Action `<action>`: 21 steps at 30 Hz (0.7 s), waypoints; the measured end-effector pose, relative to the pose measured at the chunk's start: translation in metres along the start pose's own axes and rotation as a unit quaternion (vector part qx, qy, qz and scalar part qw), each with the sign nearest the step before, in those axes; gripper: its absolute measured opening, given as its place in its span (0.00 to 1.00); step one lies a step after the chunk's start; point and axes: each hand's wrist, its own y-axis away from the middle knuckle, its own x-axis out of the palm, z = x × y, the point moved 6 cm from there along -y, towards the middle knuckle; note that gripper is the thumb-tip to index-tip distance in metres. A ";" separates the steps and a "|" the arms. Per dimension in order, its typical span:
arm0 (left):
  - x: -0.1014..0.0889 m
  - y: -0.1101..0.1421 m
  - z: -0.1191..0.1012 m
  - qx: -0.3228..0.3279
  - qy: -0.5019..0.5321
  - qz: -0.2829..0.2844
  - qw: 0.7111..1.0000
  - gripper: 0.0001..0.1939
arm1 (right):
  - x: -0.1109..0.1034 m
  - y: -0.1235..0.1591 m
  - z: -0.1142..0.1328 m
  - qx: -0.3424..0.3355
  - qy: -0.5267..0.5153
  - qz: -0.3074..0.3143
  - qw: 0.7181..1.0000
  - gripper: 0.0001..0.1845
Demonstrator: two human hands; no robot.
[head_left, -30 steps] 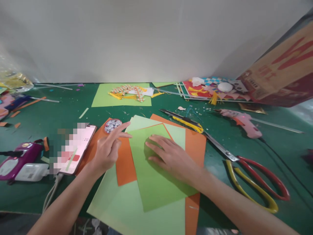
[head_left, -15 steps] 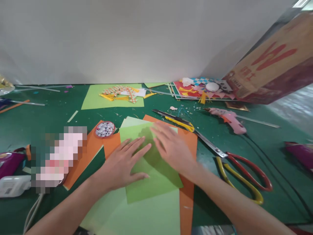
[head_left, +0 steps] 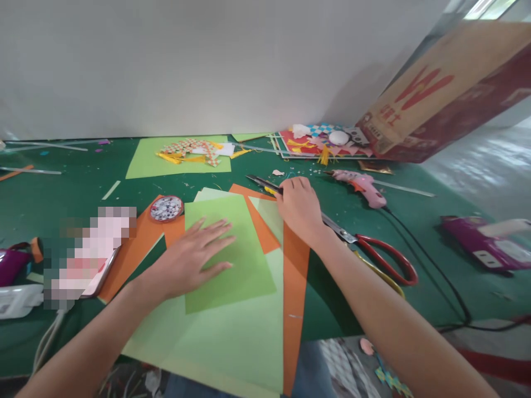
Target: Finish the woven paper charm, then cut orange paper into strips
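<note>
Green sheet (head_left: 249, 276) under my left hand (head_left: 193, 260), fingers spread; sliding palm could skew it. Right hand (head_left: 301, 207) over cutter (head_left: 264, 183), can't tell if gripping; careless grab risks nick.

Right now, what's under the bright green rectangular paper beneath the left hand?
A larger pale green paper sheet and a pointed orange paper piece show from under the bright green paper. What lies under its middle is covered, so I cannot tell.

Green sheet (head_left: 245, 260): bright, plain, four-sided; flat, partly covered; just left of and below frame centre, long sides running toward bottom edge.
Utility knife (head_left: 264, 183): black and yellow; mostly hidden; visible end points left, just above frame centre.
</note>
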 end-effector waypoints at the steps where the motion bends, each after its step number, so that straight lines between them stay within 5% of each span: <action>1: 0.001 -0.004 -0.007 0.020 -0.003 -0.006 1.000 0.24 | -0.001 -0.001 0.000 -0.001 -0.004 -0.002 1.000 0.10; 5: 0.008 -0.021 -0.030 0.056 -0.055 -0.047 0.996 0.21 | -0.008 -0.001 0.001 -0.012 -0.023 -0.019 0.999 0.11; 9: 0.013 -0.031 -0.036 0.056 -0.100 -0.104 0.988 0.19 | -0.020 0.007 0.016 -0.093 -0.125 -0.036 0.987 0.13; 15: 0.017 -0.032 -0.035 0.047 -0.091 -0.106 0.989 0.18 | -0.017 0.031 0.054 -0.253 -0.203 0.065 0.944 0.17; 21: 0.018 -0.031 -0.035 0.045 -0.076 -0.094 0.992 0.18 | 0.000 0.033 0.062 -0.271 -0.125 0.120 0.947 0.25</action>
